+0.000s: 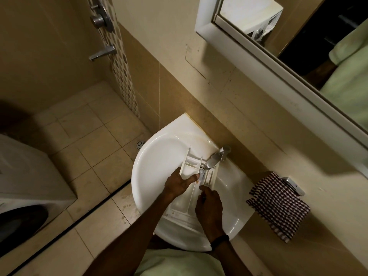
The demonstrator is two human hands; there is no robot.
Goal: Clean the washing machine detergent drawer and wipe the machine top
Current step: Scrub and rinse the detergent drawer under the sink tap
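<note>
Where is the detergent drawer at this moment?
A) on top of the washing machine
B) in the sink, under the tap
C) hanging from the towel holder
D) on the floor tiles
B: the detergent drawer lies in the sink below the tap, and the left hand grips its side wall.

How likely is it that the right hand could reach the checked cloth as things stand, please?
Probably yes. The right hand is at the drawer in the sink, and the cloth hangs just beside the sink on that same side, with nothing between them.
</note>
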